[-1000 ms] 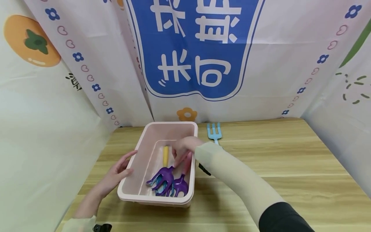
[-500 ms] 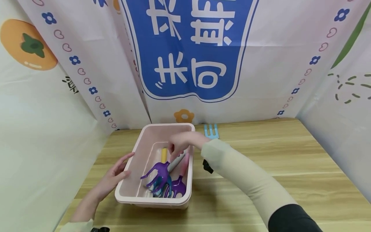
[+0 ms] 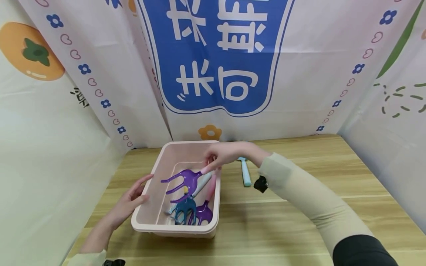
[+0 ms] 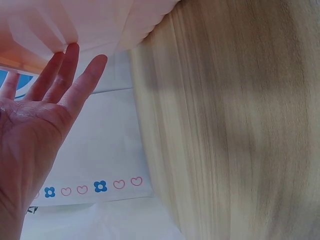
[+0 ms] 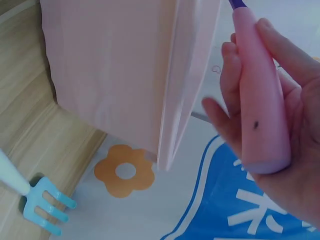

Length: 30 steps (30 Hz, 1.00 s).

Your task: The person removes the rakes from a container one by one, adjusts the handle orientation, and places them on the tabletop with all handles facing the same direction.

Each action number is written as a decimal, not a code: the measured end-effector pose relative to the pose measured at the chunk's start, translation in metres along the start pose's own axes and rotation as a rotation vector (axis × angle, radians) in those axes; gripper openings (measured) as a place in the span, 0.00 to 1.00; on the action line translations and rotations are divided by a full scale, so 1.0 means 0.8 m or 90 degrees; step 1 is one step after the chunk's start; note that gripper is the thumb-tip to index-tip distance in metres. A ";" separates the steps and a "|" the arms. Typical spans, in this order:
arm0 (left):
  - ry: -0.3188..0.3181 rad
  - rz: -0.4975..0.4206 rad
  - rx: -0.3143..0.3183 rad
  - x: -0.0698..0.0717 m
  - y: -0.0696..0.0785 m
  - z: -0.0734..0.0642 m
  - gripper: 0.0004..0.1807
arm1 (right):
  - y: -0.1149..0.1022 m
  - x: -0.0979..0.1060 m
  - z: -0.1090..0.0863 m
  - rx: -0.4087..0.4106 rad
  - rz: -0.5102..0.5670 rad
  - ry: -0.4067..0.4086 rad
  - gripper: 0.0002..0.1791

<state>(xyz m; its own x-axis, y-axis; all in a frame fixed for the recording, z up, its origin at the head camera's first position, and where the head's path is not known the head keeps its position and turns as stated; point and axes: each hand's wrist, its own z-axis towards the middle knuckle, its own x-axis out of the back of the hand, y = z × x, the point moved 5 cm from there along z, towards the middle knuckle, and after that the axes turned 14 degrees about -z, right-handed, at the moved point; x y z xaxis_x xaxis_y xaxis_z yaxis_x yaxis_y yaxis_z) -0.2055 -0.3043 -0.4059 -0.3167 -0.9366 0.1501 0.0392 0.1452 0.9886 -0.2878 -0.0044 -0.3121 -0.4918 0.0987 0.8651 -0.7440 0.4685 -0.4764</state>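
A pale pink plastic bin (image 3: 213, 218) stands on the table, with several small garden tools inside. My right hand (image 3: 226, 152) grips the pink handle (image 5: 262, 95) of a purple hand rake (image 3: 189, 181), held over the bin with its tines toward the left. Beneath it lie a second purple rake (image 3: 204, 213) with a pink handle, a teal rake (image 3: 186, 208), and a tool with a pale grey handle (image 3: 203, 183). My left hand (image 3: 128, 203) rests at the bin's left side. Its fairly straight fingers (image 4: 90, 77) touch the outer wall.
A light blue fork (image 5: 42, 202) lies on the wooden table (image 3: 299, 192) right of the bin, partly behind my right forearm in the head view. A printed cloth backdrop (image 3: 299, 92) rises behind the table and along both sides.
My right hand has lifted the purple rake up and to the right, off the other tools. The teal rake beneath now shows more. My left hand stays at the bin.
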 end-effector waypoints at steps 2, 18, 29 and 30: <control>0.001 -0.004 0.006 0.000 0.000 0.000 0.33 | 0.003 0.003 -0.011 0.001 0.015 0.017 0.10; 0.002 -0.018 0.018 -0.001 0.002 -0.002 0.33 | 0.040 -0.015 -0.124 -0.112 0.115 0.197 0.14; 0.001 -0.028 0.008 -0.002 -0.001 -0.002 0.33 | 0.083 -0.045 -0.179 -0.205 0.166 0.361 0.16; -0.001 -0.028 0.005 -0.002 -0.001 -0.002 0.33 | 0.086 -0.048 -0.183 -0.217 0.166 0.376 0.16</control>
<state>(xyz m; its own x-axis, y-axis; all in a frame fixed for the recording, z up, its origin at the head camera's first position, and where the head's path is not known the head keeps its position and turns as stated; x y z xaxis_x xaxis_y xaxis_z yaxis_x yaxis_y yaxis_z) -0.2038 -0.3034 -0.4066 -0.3190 -0.9417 0.1064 0.0183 0.1061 0.9942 -0.2541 0.1527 -0.3550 -0.2357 0.6569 0.7162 -0.4068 0.6026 -0.6866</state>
